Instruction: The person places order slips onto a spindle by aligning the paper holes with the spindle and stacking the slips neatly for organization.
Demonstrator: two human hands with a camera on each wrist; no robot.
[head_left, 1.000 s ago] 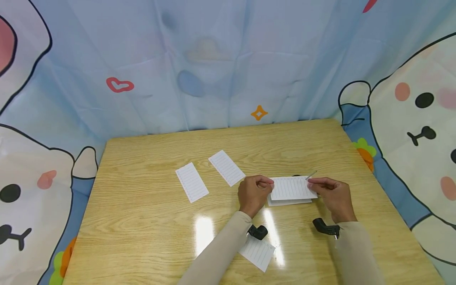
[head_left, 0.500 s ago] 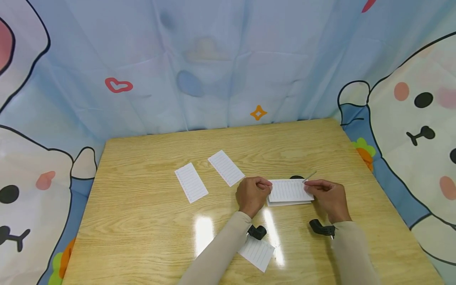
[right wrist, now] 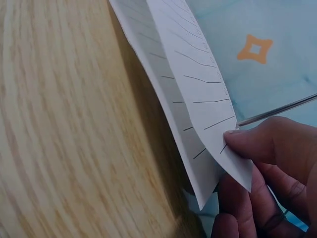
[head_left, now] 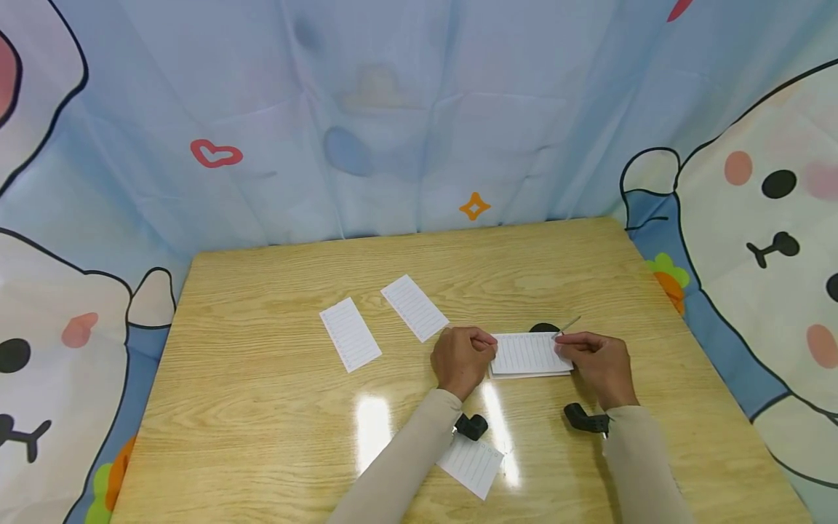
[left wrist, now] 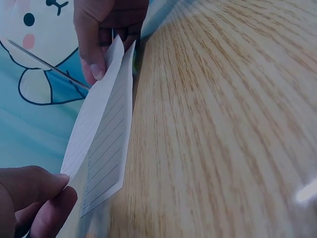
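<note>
My left hand [head_left: 463,360] pinches the left end of a white lined card [head_left: 527,353] between thumb and forefinger. At the card's right end, my right hand [head_left: 599,364] pinches it too, and a thin metal rod [right wrist: 277,110] juts out beside that thumb. Close beneath lies a second lined card [left wrist: 111,144]; the wrist views show a narrow wedge of space between the two. Behind the cards, part of a black rounded thing [head_left: 543,327] shows, the remainder hidden.
Two lined cards, one at the left [head_left: 350,335] and another beside it [head_left: 414,308], lie flat on the wooden table [head_left: 262,437]. One more lined card [head_left: 473,466] lies near the front, partly under the left forearm. A printed curtain [head_left: 393,109] hangs behind the table.
Both hands have shifted slightly left and lowered the upper card, so less of the lower card shows in the head view. More of the black rounded thing is visible.
</note>
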